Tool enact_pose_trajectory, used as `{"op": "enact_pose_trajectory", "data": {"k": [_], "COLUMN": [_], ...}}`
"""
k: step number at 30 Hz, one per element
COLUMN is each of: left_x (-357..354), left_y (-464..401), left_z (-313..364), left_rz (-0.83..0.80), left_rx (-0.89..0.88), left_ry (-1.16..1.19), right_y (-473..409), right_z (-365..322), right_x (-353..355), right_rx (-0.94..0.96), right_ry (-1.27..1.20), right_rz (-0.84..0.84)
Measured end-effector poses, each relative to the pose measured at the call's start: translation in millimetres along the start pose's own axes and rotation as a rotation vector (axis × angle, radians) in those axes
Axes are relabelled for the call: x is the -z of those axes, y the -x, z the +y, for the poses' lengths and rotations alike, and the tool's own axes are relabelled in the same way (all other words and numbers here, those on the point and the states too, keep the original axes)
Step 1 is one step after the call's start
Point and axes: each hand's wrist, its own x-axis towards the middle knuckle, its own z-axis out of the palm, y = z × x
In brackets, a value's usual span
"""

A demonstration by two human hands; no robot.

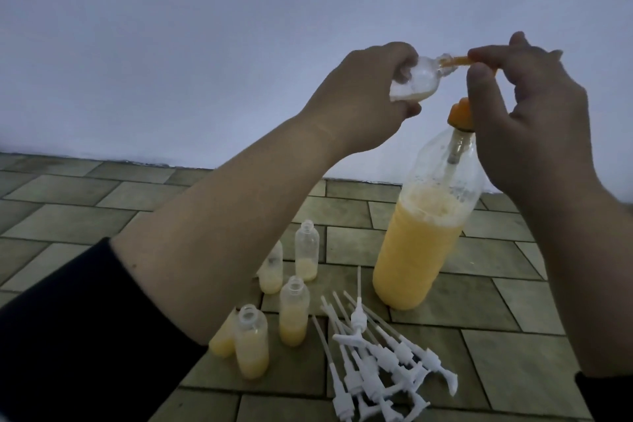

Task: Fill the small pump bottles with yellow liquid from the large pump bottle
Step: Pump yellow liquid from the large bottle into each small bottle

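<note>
My left hand [359, 92] holds a small clear bottle [181, 79] tilted on its side, a little yellow liquid pooled in it. Its neck meets the orange spout [561, 61] of the large pump bottle [424, 236], which stands about two-thirds full of yellow liquid. My right hand [527, 106] rests on the orange pump head [460, 113], fingers pinching around the spout. Several small open bottles [294, 312] with yellow liquid at differing levels stand on the tiled floor [513, 360] below my left forearm.
A heap of white pump tops [380, 356] with long dip tubes lies on the tiles in front of the large bottle. A plain white wall [205, 27] rises behind, close to the bottles.
</note>
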Motion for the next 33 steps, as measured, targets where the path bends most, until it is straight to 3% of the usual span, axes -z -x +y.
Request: {"op": "enact_pose_trajectory", "data": {"k": [9, 13, 18, 21, 33], "left_x": [23.0, 40.4, 38.3, 32.5, 13.4], "left_y": [38.9, 82.6, 132.0, 146.6, 161.4], "left_z": [-36.4, -58.0, -74.7, -84.5, -105.5], "left_rz": [-0.032, 0.021, -0.145, -0.16, -0.355], "left_rx": [0.365, 0.482, 0.634, 0.701, 0.75], "left_ry": [0.567, 0.455, 0.315, 0.254, -0.215], "right_y": [4.7, 5.7, 8.6, 10.1, 9.4], "right_z": [-4.1, -8.9, -16.3, -18.0, -16.8], "right_x": [-1.4, 0.0, 3.1, 3.5, 1.4], "right_rx": [0.009, -0.001, -0.026, -0.024, -0.032], "right_ry": [0.064, 0.072, 0.088, 0.1, 0.101], "right_rz": [-0.087, -0.089, -0.068, -0.059, -0.044]}}
